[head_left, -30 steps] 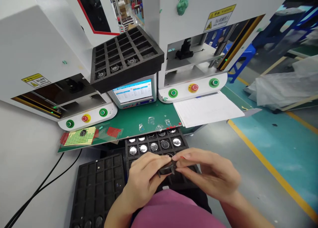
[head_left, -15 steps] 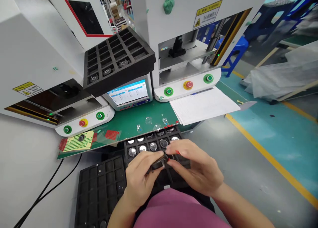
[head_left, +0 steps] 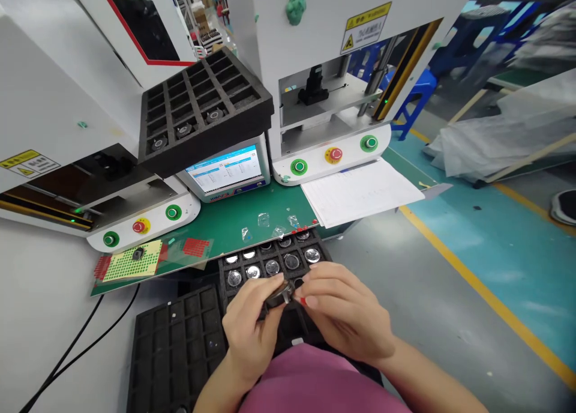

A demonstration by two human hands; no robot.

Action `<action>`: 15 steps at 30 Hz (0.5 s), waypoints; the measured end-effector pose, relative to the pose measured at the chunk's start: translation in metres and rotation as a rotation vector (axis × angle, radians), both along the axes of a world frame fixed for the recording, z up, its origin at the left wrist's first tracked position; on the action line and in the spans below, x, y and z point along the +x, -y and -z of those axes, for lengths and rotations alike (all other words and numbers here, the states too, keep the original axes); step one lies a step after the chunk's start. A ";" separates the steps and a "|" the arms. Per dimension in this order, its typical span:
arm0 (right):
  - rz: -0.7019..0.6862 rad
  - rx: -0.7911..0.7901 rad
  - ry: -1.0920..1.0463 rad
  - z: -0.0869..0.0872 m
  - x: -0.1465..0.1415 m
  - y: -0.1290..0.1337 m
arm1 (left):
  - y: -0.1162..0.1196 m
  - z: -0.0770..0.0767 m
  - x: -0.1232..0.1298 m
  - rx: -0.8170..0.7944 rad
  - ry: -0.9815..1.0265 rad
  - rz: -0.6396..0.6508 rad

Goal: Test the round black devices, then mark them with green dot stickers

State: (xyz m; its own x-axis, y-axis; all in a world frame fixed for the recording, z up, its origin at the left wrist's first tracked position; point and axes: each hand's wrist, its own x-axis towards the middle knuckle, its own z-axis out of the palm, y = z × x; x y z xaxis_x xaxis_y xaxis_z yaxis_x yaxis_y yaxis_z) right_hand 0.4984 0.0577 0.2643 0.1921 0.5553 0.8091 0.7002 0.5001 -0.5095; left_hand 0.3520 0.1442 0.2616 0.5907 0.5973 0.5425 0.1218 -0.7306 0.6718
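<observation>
My left hand (head_left: 252, 317) is closed round a dark, round watch case (head_left: 278, 296), gripping it by the sides, tilted, with a light metallic bit at its edge. The thumb and fingertips of my right hand (head_left: 348, 308) pinch at the right edge of that case; whatever small part lies between them is hidden. Beneath both hands lies a black foam tray (head_left: 258, 254) whose compartments hold several shiny round watch cases (head_left: 272, 268). My forearms and pink clothing cover the near part of this tray.
Left of my hands stands another black gridded tray (head_left: 173, 341). A raised foam tray (head_left: 204, 146) with three dark round parts sits above a small monitor (head_left: 225, 173). Two white machines with buttons flank it. Papers (head_left: 360, 191), clear film scraps and sticker sheets (head_left: 132, 263) lie on the green bench.
My right fingers have drawn closer together at the case's edge, where they were more spread before. The case has tilted slightly in my left hand. The whole view has shifted a little.
</observation>
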 end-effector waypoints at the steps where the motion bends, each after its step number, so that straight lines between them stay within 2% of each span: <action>1: -0.056 -0.002 -0.002 0.005 -0.004 0.000 | -0.006 0.001 -0.002 -0.033 0.020 -0.131; 3: -0.123 -0.042 -0.033 0.022 -0.009 -0.006 | -0.023 0.004 -0.011 -0.202 0.190 -0.473; 4: -0.115 -0.089 -0.055 0.035 -0.009 -0.011 | -0.033 0.005 -0.017 -0.310 0.317 -0.622; 5: -0.058 -0.151 -0.084 0.051 -0.006 -0.020 | -0.043 0.007 -0.024 -0.410 0.441 -0.717; 6: 0.025 -0.230 -0.124 0.068 -0.001 -0.030 | -0.052 0.010 -0.031 -0.493 0.533 -0.755; 8: 0.144 -0.338 -0.187 0.103 0.018 -0.056 | -0.063 0.016 -0.046 -0.595 0.579 -0.748; 11: 0.205 -0.487 -0.215 0.145 0.048 -0.093 | -0.062 0.030 -0.062 -0.750 0.502 -0.703; 13: 0.195 -0.568 -0.215 0.161 0.059 -0.111 | -0.056 0.038 -0.066 -0.840 0.479 -0.664; 15: 0.173 -0.630 -0.218 0.168 0.061 -0.122 | -0.050 0.042 -0.067 -0.900 0.482 -0.635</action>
